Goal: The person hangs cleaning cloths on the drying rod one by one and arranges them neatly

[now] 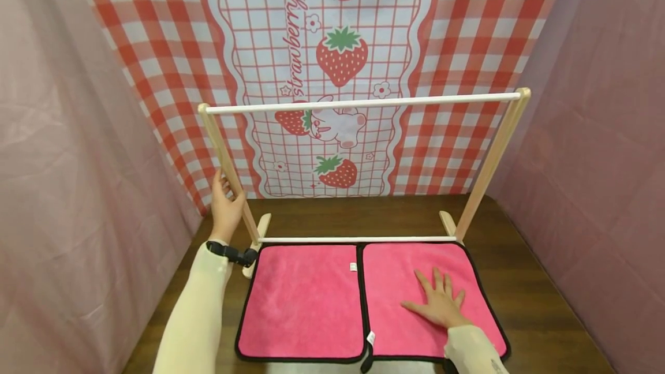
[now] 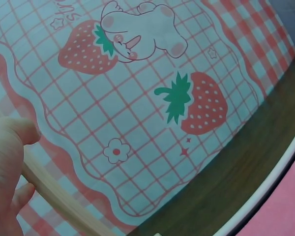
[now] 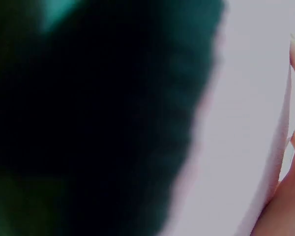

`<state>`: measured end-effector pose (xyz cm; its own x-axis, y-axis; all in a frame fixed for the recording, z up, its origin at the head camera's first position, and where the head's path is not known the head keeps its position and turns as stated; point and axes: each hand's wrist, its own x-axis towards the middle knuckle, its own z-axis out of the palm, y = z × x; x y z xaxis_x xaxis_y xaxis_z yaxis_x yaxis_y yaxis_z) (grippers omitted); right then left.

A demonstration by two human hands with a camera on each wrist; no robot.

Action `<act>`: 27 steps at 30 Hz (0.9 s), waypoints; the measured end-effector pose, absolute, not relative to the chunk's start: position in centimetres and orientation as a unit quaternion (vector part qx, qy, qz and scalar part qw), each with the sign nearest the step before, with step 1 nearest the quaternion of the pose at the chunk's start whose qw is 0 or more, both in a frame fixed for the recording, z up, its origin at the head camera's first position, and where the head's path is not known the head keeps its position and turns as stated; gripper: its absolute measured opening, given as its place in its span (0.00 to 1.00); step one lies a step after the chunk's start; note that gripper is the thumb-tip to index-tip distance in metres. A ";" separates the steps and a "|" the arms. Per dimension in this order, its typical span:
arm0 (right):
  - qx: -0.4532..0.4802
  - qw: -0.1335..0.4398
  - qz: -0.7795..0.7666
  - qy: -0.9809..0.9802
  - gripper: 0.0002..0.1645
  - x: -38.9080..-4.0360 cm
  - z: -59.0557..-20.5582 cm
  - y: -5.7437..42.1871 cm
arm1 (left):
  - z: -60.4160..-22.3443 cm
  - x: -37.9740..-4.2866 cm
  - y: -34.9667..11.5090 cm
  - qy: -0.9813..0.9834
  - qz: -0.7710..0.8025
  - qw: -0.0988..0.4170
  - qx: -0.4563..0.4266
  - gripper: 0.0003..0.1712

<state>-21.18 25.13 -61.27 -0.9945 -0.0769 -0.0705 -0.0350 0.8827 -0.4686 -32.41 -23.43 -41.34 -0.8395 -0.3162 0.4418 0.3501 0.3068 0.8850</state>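
Note:
My left hand (image 1: 227,212) grips the left upright (image 1: 221,154) of a wooden rack, thumb on one side and fingers on the other. In the left wrist view the thumb and a fingertip (image 2: 23,196) show beside the pale post. White rails run across the rack's top (image 1: 363,103) and bottom (image 1: 358,240). In front lie two pink cloths with black edging, one left (image 1: 306,305) and one right (image 1: 400,264), side by side and flat. My right hand (image 1: 437,303) rests on the right cloth with its fingers spread. A dark blur covers much of the right wrist view.
The rack stands on a brown wooden table (image 1: 525,281), on feet (image 1: 448,224) at both sides. Behind it hangs a strawberry-print cloth (image 1: 332,149). Pink curtains close off the left (image 1: 88,160) and right (image 1: 587,160). A black loop (image 1: 367,359) sticks out between the cloths.

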 end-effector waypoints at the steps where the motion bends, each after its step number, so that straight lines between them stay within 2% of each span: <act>1: -0.028 0.046 -0.242 0.969 0.63 -21.2 -61.2 25.2 | -41.2 -32.5 -23.4 -0.759 -0.583 0.291 -0.007 0.43; 6: -0.024 0.066 -0.255 0.964 0.61 -21.3 -60.6 25.1 | -40.9 -32.9 -23.5 -0.763 -0.555 0.332 0.003 0.37; 11: -0.022 0.075 -0.260 0.962 0.58 -21.2 -60.3 25.1 | -40.4 -33.3 -23.5 -0.754 -0.557 0.348 -0.005 0.35; 22: -0.037 0.046 -0.305 0.950 0.52 -21.3 -60.1 25.3 | -38.1 -34.0 -23.4 -0.751 -0.539 0.380 0.011 0.31; 27: -0.052 0.012 -0.328 0.943 0.44 -21.4 -60.2 25.4 | -37.5 -34.1 -23.3 -0.763 -0.513 0.392 0.039 0.26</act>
<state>-21.42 25.36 -60.24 -0.9944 -0.1052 0.0113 -0.0896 0.7799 -0.6194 -34.12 -23.28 -37.48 -0.6902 -0.4609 0.5578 0.3425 0.4711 0.8129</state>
